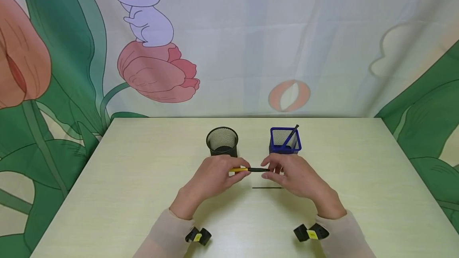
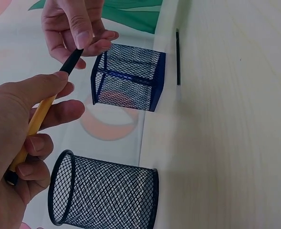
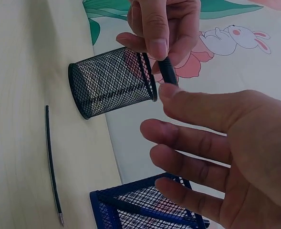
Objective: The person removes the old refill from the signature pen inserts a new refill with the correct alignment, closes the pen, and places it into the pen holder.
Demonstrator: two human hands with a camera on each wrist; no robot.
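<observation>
In the head view a pen [image 1: 258, 169] with a yellow barrel and black front section lies level between both hands, above the table. My left hand [image 1: 220, 172] grips the yellow barrel, fingers curled round it in the left wrist view. The black end is pinched by my right hand [image 1: 295, 172] at thumb and index finger; its other fingers are spread in the right wrist view. Below the hands, a thin dark pen refill [image 1: 267, 188] rests on the table, its metal tip [image 3: 61, 219] visible in the right wrist view.
A round black mesh pen holder [image 1: 222, 140] stands beyond my left hand. Beyond the right hand is a square blue mesh pen holder [image 1: 285, 138] with a dark pen [image 1: 291, 135] leaning inside. A printed curtain [image 1: 229, 51] hangs behind the pale table [image 1: 143, 162].
</observation>
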